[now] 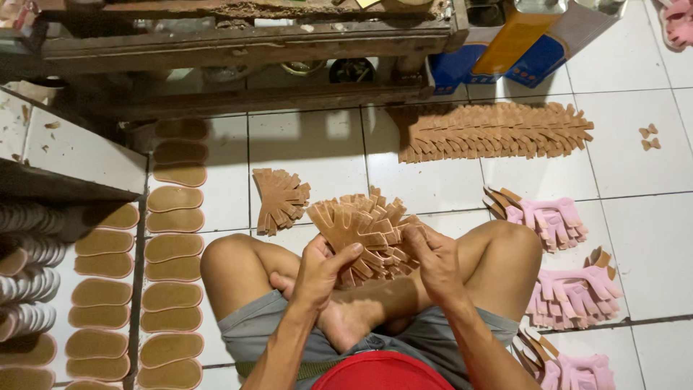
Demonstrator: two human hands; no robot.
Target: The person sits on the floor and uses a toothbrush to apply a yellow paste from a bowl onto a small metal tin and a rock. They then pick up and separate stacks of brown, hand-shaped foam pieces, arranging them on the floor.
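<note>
Tan, forked strap pieces form a thick fanned bundle held above the crossed legs of a person sitting on the white tiled floor. The left hand clasps the bundle's near-left edge, thumb laid across the front piece and fingers curled behind. The right hand closes on the bundle's right side, its fingertips apparently pinching 1 piece, though the overlap makes this hard to tell. Just beyond the bundle, a smaller pile of tan pieces lies on the floor. Farther back, a long row of the same pieces stretches in front of a low wooden bench. To the right sit 3 stacks of pink strap pieces, near the right knee. To the left, 2 columns of tan soles run along the tiles beside a white shelf.
</note>
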